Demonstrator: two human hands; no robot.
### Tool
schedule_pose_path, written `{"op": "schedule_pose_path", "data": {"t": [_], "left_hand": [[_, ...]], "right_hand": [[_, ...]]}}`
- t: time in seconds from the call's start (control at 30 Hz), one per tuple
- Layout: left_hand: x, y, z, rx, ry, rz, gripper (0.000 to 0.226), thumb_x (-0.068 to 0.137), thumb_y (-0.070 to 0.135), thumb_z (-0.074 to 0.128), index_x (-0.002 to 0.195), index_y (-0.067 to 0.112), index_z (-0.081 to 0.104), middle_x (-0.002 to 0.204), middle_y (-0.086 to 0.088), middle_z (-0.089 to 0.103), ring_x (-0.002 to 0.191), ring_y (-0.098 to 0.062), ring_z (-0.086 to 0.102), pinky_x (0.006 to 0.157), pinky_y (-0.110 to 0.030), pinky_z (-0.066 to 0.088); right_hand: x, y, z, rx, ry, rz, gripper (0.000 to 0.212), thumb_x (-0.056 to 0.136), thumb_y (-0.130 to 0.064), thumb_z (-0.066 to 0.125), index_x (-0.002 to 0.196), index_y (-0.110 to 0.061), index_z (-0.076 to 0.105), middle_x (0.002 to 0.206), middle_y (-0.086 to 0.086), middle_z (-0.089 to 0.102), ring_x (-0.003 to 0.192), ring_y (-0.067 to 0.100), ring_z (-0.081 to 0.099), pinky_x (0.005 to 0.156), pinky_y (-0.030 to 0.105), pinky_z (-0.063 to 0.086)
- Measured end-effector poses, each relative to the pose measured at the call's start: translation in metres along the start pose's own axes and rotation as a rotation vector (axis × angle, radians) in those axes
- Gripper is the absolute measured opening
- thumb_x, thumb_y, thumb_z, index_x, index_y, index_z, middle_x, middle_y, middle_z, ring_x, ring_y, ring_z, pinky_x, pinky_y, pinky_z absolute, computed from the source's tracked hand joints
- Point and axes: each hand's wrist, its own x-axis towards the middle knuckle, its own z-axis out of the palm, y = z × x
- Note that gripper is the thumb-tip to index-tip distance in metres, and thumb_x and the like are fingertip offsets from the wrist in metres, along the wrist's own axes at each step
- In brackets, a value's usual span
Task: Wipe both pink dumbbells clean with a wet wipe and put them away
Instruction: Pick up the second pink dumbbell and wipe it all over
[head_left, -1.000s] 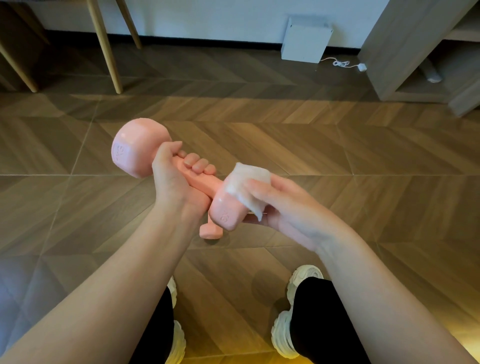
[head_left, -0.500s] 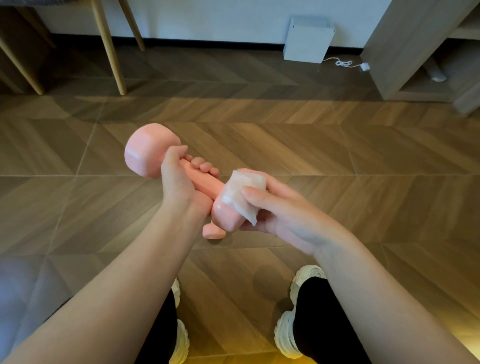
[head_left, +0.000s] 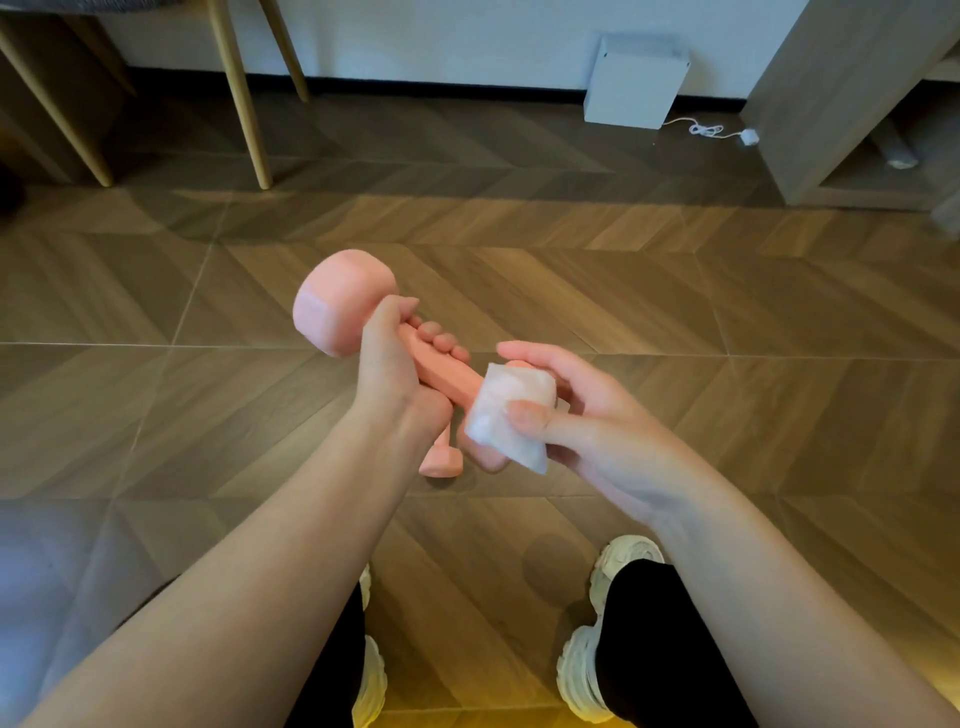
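The left hand (head_left: 395, 374) curls round the handle of a pink dumbbell (head_left: 343, 306), steadying it in the air so the right hand (head_left: 587, 415) can pinch the wet wipe (head_left: 511, 415) over its lower head, while the second dumbbell (head_left: 441, 462) lies on the floor (head_left: 675, 312) beneath.

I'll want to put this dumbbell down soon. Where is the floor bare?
Floor lies bare ahead, between chair legs and shelf unit, and right of the right hand. Crowded where the second dumbbell lies, and by the shoes.
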Motion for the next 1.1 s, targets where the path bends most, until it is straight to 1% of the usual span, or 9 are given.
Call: {"op": "schedule_pose_path", "data": {"t": [0.07, 0.2, 0.37, 0.53, 0.63, 0.73, 0.87, 0.97, 1.1], "left_hand": [[0.001, 0.002, 0.0, 0.003, -0.016, 0.009, 0.025, 0.088, 0.016, 0.049, 0.068, 0.018, 0.035, 0.051, 0.006, 0.03, 0.042, -0.01, 0.03, 0.046, -0.022, 0.031], [0.001, 0.005, 0.001, 0.005, -0.05, 0.026, 0.025, 0.088, 0.016, 0.044, 0.067, 0.019, 0.03, 0.051, 0.006, 0.024, 0.041, -0.011, 0.025, 0.043, -0.022, 0.028], [0.0, 0.008, 0.005, -0.063, -0.079, 0.044, 0.025, 0.087, 0.015, 0.042, 0.065, 0.02, 0.03, 0.05, 0.007, 0.023, 0.041, -0.011, 0.024, 0.044, -0.023, 0.027], [0.0, 0.006, 0.004, -0.028, -0.123, 0.05, 0.027, 0.087, 0.015, 0.043, 0.063, 0.02, 0.03, 0.05, 0.007, 0.023, 0.042, -0.011, 0.023, 0.046, -0.023, 0.026], [-0.003, 0.008, 0.008, 0.038, -0.169, 0.083, 0.028, 0.087, 0.014, 0.042, 0.064, 0.02, 0.029, 0.051, 0.006, 0.022, 0.043, -0.012, 0.022, 0.046, -0.024, 0.026], [-0.004, 0.008, 0.008, 0.187, -0.206, 0.149, 0.03, 0.089, 0.012, 0.041, 0.063, 0.02, 0.028, 0.049, 0.004, 0.023, 0.042, -0.013, 0.022, 0.044, -0.025, 0.026], [-0.006, -0.006, 0.005, 0.364, -0.28, 0.206, 0.033, 0.081, 0.009, 0.05, 0.053, 0.017, 0.034, 0.045, 0.0, 0.028, 0.038, -0.015, 0.027, 0.043, -0.023, 0.024], [-0.01, -0.015, 0.005, 0.464, -0.386, 0.257, 0.03, 0.067, 0.008, 0.051, 0.042, 0.02, 0.04, 0.042, -0.003, 0.029, 0.038, -0.017, 0.026, 0.045, -0.028, 0.022], [-0.009, -0.006, 0.006, 0.503, -0.483, 0.221, 0.025, 0.066, 0.008, 0.049, 0.047, 0.019, 0.038, 0.043, -0.003, 0.028, 0.038, -0.018, 0.025, 0.044, -0.026, 0.024]], "right_hand": [[-0.001, 0.002, 0.007, -0.052, 0.031, -0.023, 0.048, 0.076, -0.024, 0.079, 0.12, -0.035, 0.063, 0.123, -0.002, 0.061, 0.108, 0.014, 0.064, 0.087, 0.03, 0.056], [0.006, 0.0, 0.016, -0.084, 0.187, -0.054, 0.028, 0.085, -0.031, 0.073, 0.112, -0.029, 0.068, 0.113, -0.003, 0.068, 0.095, 0.006, 0.066, 0.07, 0.018, 0.051], [0.002, -0.009, 0.001, 0.078, 0.054, 0.068, 0.032, 0.09, -0.03, 0.063, 0.12, -0.022, 0.066, 0.106, 0.002, 0.071, 0.091, 0.013, 0.065, 0.096, 0.044, 0.052], [0.003, -0.007, 0.007, 0.136, 0.098, 0.088, 0.048, 0.075, -0.035, 0.075, 0.12, -0.019, 0.065, 0.109, 0.007, 0.07, 0.093, 0.016, 0.065, 0.097, 0.054, 0.049], [0.006, -0.008, 0.005, 0.116, 0.043, 0.202, 0.044, 0.086, -0.04, 0.067, 0.121, -0.015, 0.063, 0.105, 0.011, 0.073, 0.088, 0.022, 0.069, 0.083, 0.044, 0.06], [0.002, -0.005, 0.008, 0.13, -0.048, 0.303, 0.039, 0.096, -0.038, 0.054, 0.123, -0.009, 0.059, 0.096, 0.012, 0.074, 0.085, 0.026, 0.073, 0.085, 0.045, 0.059], [0.014, 0.01, 0.019, 0.124, 0.087, 0.344, 0.031, 0.095, -0.028, 0.051, 0.119, -0.013, 0.062, 0.117, 0.021, 0.068, 0.096, 0.03, 0.07, 0.078, 0.046, 0.061], [0.024, 0.018, 0.024, 0.046, 0.217, 0.399, 0.035, 0.093, -0.032, 0.048, 0.118, -0.013, 0.063, 0.106, 0.015, 0.071, 0.089, 0.027, 0.071, 0.064, 0.038, 0.06], [0.016, 0.012, 0.009, 0.114, 0.059, 0.397, 0.032, 0.099, -0.029, 0.045, 0.124, -0.014, 0.058, 0.103, 0.011, 0.068, 0.088, 0.026, 0.067, 0.073, 0.043, 0.06]]}}
